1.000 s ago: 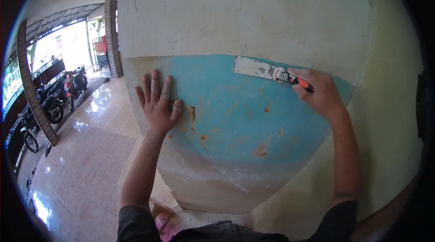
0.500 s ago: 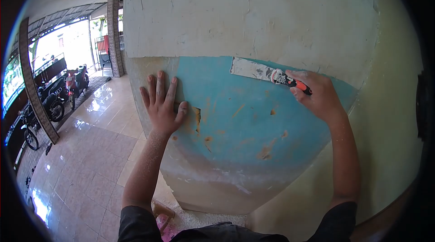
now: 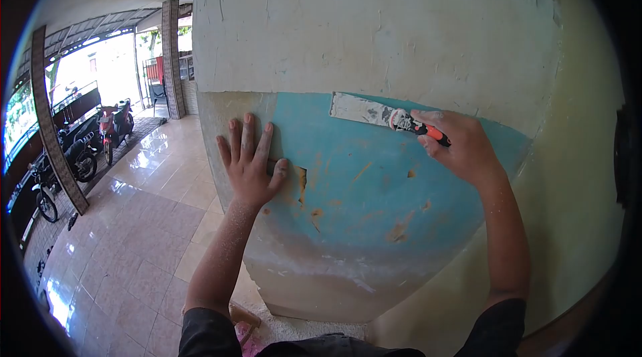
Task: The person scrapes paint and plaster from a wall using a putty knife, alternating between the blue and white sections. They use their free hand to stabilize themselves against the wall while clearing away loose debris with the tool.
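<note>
Scraper (image 3: 361, 110) has slid left, gripped by right hand (image 3: 461, 145); left hand (image 3: 253, 171) splayed on wall (image 3: 374, 36).

Well below the left hand (image 3: 253, 171) and the right hand (image 3: 463, 148), plain black short sleeves (image 3: 210, 332) end around the elbows, with a dark garment (image 3: 334, 345) showing between them. Both hands are bare, their fingers (image 3: 248, 140) smudged greyish, and fine pale specks dust the left forearm (image 3: 224, 250) below its wrist.
</note>
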